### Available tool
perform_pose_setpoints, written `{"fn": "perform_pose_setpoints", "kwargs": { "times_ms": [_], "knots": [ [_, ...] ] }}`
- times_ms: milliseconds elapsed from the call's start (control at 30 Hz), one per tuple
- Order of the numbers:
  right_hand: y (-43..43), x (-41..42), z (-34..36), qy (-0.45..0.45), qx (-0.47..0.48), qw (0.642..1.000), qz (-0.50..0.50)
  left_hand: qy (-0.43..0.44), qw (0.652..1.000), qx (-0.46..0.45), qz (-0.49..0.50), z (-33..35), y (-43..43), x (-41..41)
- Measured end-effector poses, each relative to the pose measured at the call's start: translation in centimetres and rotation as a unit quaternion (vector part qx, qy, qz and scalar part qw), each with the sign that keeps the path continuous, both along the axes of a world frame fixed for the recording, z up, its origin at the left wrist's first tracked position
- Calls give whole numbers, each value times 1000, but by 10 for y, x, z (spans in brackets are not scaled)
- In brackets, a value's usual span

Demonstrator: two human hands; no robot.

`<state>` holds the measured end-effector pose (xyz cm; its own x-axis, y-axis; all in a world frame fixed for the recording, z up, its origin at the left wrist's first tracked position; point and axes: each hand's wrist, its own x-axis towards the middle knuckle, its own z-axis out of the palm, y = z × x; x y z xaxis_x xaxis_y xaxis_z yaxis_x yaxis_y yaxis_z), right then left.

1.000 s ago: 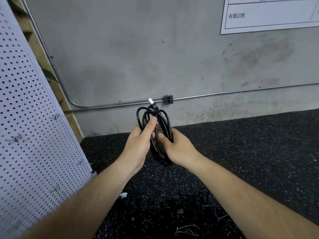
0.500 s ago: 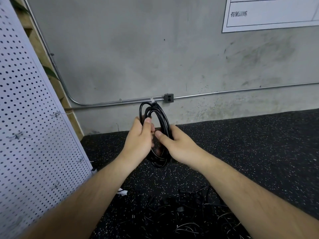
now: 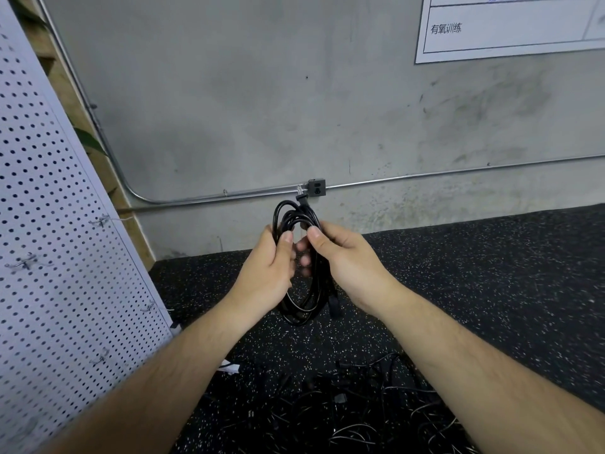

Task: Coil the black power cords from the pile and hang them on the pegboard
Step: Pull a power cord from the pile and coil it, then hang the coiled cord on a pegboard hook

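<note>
One wall [image 3: 262, 93]: grey concrete, with a metal conduit [image 3: 425, 176] along it.
Pegboard [image 3: 49, 290]: white, at left, carrying wire hooks [image 3: 27, 262].
Pile [image 3: 343, 411]: loose black cords on the speckled floor [image 3: 491, 273].
Hands: left hand [image 3: 265, 270] and right hand [image 3: 347, 260] close together, both gripping the coiled cord [image 3: 301, 309], held upright in the air.
Plug [image 3: 301, 195]: sticks out at the coil's top.

We've one head-worn wide-angle view only, facing forward and down: left hand [image 3: 266, 270] and right hand [image 3: 350, 267] close at centre, pegboard [image 3: 49, 273] at left, wall [image 3: 245, 109] ahead.
</note>
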<state>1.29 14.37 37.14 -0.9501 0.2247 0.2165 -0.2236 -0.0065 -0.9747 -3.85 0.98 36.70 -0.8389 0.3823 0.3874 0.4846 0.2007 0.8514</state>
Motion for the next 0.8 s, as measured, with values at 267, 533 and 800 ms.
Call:
{"fn": "perform_pose_setpoints", "kwargs": {
  "times_ms": [267,533,800],
  "knots": [
    [-20,-3,-4,53,263,958,-99,23,998,-29,44,6,2,4],
    [-18,-5,1,56,369,924,-76,99,987,-123,-21,4,-6,-10],
    [-14,-13,-14,15,229,971,-62,36,990,-120,-60,4,-10,-11]
  ]
}}
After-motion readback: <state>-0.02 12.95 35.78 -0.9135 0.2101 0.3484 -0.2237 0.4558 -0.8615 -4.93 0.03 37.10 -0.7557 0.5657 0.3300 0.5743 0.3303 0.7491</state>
